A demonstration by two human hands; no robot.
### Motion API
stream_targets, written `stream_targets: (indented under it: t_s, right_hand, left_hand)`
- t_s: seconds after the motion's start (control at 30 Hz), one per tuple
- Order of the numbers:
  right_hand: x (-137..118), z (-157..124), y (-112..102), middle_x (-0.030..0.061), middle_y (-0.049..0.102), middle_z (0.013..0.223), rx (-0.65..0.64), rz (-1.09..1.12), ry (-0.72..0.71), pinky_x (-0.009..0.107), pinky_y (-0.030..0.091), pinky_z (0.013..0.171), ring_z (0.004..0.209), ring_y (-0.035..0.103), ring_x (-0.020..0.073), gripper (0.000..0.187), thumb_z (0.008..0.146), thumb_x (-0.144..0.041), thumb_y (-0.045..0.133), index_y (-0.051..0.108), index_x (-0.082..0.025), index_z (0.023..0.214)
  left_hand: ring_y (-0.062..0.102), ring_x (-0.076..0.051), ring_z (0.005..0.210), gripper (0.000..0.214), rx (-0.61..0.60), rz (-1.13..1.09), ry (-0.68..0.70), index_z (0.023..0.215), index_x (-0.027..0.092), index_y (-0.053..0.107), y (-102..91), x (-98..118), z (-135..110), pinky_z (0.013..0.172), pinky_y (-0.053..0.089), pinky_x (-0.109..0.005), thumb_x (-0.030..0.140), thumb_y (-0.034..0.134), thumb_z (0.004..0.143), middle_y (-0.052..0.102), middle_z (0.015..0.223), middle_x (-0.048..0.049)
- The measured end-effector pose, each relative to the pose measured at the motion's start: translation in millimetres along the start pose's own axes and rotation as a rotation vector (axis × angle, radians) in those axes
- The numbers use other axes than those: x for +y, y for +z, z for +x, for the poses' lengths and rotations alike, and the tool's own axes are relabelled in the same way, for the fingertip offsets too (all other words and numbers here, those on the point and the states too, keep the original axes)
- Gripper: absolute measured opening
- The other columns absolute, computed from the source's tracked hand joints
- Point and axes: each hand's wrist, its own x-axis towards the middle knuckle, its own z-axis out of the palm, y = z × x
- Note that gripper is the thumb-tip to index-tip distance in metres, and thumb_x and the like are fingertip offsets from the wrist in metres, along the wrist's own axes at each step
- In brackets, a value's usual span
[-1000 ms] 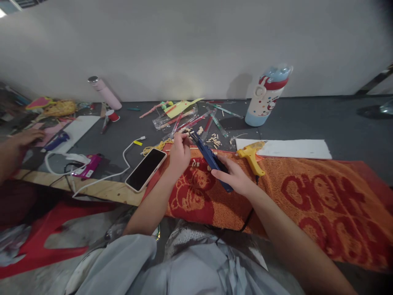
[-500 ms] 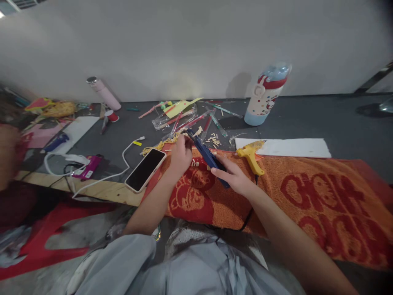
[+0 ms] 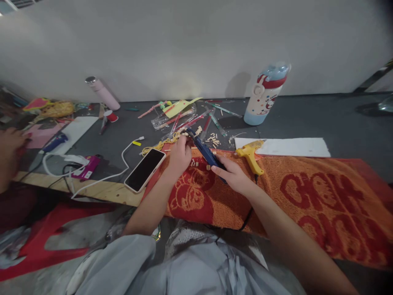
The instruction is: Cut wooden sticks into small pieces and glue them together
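My right hand [image 3: 232, 174] is wrapped round the handles of a long dark blue hand cutter [image 3: 204, 151], which slants up and left over the towel. My left hand [image 3: 181, 153] is closed at the cutter's upper end, its fingertips bent together; what they hold is hidden. Short pale stick pieces [image 3: 214, 140] lie scattered just beyond the cutter. A few more small pale pieces [image 3: 195, 163] rest on the orange and red towel [image 3: 236, 205] below it. Right of my right hand lies a yellow glue gun [image 3: 251, 155].
A phone [image 3: 145, 170] and yellow cord [image 3: 159, 145] lie left of my left hand. Behind are plastic-wrapped sticks [image 3: 178, 119], and a tall bottle [image 3: 265, 96] stands right. A white strip [image 3: 294, 147] lies behind the towel. At far left is another person's hand [image 3: 12, 141] near a purple power strip [image 3: 89, 167].
The lower end of the cutter has drawn in slightly toward my right palm. My left hand has hardly moved. At the far left, the other person's hand has come up into view.
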Motion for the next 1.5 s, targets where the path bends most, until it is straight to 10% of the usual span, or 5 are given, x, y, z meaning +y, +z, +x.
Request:
stream_targets:
  t_s: [0.63, 0.87, 1.5]
  right_hand:
    - [-1, 0, -3, 0.0143, 0.067, 0.118, 0.016, -0.264, 0.077, 0.046, 0.046, 0.097, 0.11, 0.062, 0.0296, 0.04, 0.091, -0.043, 0.047, 0.058, -0.017, 0.118]
    - [-6, -2, -3, 0.021, 0.065, 0.12, 0.01, -0.549, 0.001, 0.048, 0.047, 0.095, 0.112, 0.06, 0.0343, 0.043, 0.094, -0.04, 0.044, 0.052, -0.013, 0.126]
    - [-15, -8, 5, 0.0263, 0.061, 0.113, -0.044, -0.812, -0.127, 0.05, 0.049, 0.088, 0.102, 0.059, 0.0376, 0.045, 0.092, -0.029, 0.045, 0.046, -0.001, 0.128]
  left_hand:
    - [0.066, -0.024, 0.087, 0.014, -0.41, 0.295, -0.126, 0.089, 0.019, 0.065, -46.8, 1, 16, 0.077, 0.048, -0.035, 0.021, 0.052, 0.087, 0.073, 0.093, -0.0075]
    - [0.065, -0.018, 0.095, 0.022, -0.049, 0.296, 0.04, 0.108, 0.019, 0.067, -55.8, 15, 8, 0.087, 0.05, -0.031, 0.021, 0.051, 0.093, 0.07, 0.105, -0.0071]
    - [0.063, -0.021, 0.094, 0.023, -0.227, 0.444, 0.228, 0.102, 0.016, 0.069, -55.2, 37, -5, 0.083, 0.05, -0.033, 0.02, 0.047, 0.096, 0.066, 0.101, -0.0091]
